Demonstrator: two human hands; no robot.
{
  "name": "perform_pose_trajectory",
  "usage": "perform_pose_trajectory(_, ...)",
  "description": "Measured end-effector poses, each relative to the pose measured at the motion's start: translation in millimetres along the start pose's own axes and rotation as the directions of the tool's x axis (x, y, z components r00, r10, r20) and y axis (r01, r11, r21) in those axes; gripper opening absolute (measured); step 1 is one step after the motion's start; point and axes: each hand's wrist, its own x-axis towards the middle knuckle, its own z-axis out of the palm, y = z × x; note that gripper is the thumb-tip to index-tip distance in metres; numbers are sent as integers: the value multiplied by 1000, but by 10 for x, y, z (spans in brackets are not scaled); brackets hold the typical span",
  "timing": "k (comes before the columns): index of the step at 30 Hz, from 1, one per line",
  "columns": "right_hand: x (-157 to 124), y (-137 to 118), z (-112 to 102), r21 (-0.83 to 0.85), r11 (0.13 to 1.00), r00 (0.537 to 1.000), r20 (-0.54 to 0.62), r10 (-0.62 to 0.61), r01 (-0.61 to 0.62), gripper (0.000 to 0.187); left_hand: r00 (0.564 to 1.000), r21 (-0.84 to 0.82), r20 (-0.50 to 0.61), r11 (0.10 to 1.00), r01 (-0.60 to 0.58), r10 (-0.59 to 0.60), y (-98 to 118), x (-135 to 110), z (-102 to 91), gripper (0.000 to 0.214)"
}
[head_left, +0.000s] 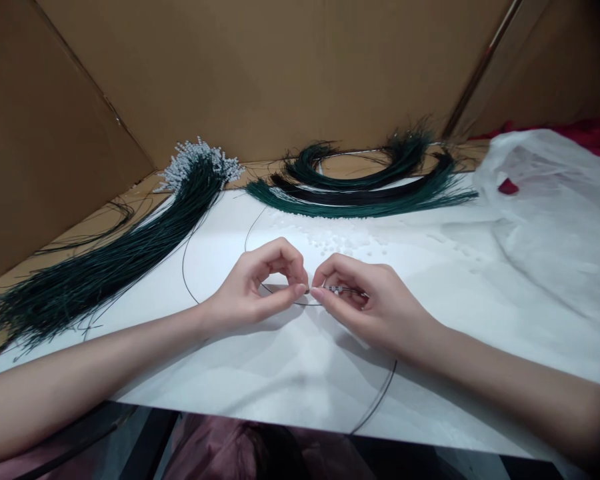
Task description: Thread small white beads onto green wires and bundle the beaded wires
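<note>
My left hand (pixel 265 280) and my right hand (pixel 375 300) meet fingertip to fingertip above the white work surface. Thumb and forefinger of each are pinched on a thin dark wire (pixel 383 390), which curves out below my right hand toward the front edge. Small white beads (pixel 336 289) sit on the wire inside the curl of my right fingers. What lies exactly between the fingertips is too small to make out. Just beyond my hands, loose white beads (pixel 350 233) are scattered on the white sheet (pixel 290 380).
At the left lies a long bundle of dark green wires (pixel 145 247) with white beaded ends (pixel 200 163). Curved bundles of green and black wire (pixel 375 193) lie at the back. A translucent plastic bag (pixel 560 200) is at the right. Cardboard walls (pixel 280 73) enclose the table.
</note>
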Motion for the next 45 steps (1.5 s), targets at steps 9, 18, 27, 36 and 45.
perform_pose_trajectory(9, -8, 4, -14, 31, 999, 999, -7, 31, -31, 4, 998, -66, -2, 996, 57, -57, 6, -7, -28, 8)
perform_pose_trajectory(18, -7, 2, -1, 57, 997, 999, -2, 42, -42, 4, 999, -43, 19, 998, 50, -49, -10, -9, -30, 12)
perform_pose_trajectory(27, -5, 0, -4, 59, 997, 999, 6, 39, -39, 4, 1000, -3, 0, 1000, 10, -10, -22, -13, -13, 12)
perform_pose_trajectory(36, -6, -5, -5, 58, 998, 999, 9, 32, -33, 4, 1000, 12, 5, 1000, 10, -10, -8, -13, -15, 12)
perform_pose_trajectory(45, 4, -6, -2, 54, 998, 999, 0, 35, -35, 3, 995, -39, 91, 998, 48, -45, -1, -3, -25, 14)
